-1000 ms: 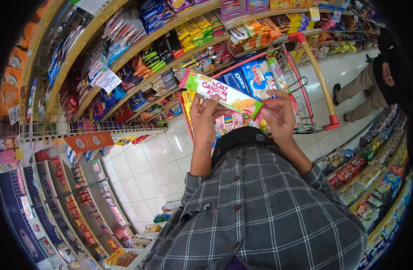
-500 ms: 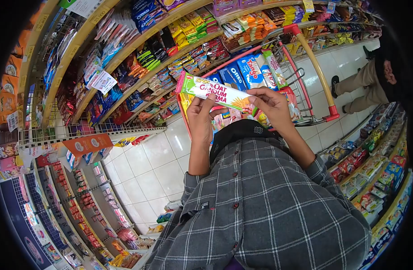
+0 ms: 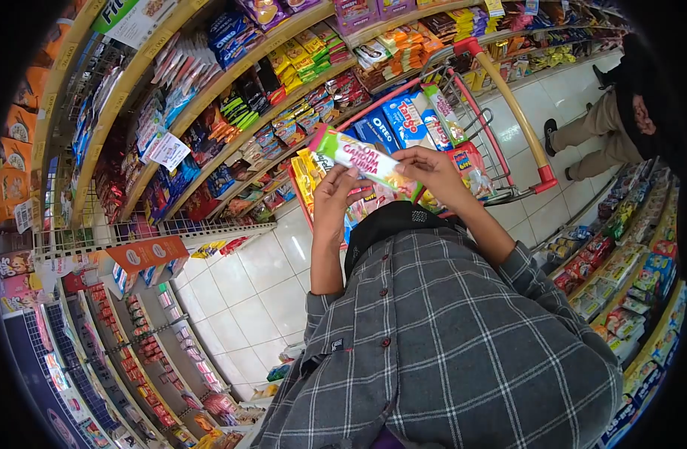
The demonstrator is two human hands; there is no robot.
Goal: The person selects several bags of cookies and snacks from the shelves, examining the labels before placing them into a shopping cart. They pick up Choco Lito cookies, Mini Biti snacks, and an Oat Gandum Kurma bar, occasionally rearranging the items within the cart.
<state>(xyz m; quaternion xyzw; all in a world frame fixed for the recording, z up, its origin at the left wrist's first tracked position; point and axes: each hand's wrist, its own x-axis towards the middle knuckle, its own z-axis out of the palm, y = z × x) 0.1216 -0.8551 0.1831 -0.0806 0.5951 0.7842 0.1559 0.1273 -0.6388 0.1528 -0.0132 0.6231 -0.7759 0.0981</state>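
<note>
Both hands hold a long white, green and pink snack packet [image 3: 369, 161] lettered "Oat Gandum Kurma", its front facing up, over a shopping cart. My left hand [image 3: 334, 196] has its fingers closed on the packet's lower edge, near the middle. The right end is pinched by my right hand [image 3: 437, 178]. Beneath and beyond lie a blue Oreo pack [image 3: 379, 129], a blue Tango pack [image 3: 409, 120] and a pink-and-red pack [image 3: 469, 170]. A yellow pack [image 3: 306, 170] lies at the cart's left side, partly hidden.
The shopping cart has a red and yellow handle [image 3: 515, 112] on the right. Shelves of snacks [image 3: 261, 97] curve along the far side and left; another shelf [image 3: 620, 277] runs at the right. A person in beige trousers [image 3: 594, 127] stands beyond the handle. White floor tiles [image 3: 246, 299] show at left.
The packet has tilted, its right end dropping lower, and both hands have turned with it. The view has shifted slightly. The person at the right has moved their feet a little.
</note>
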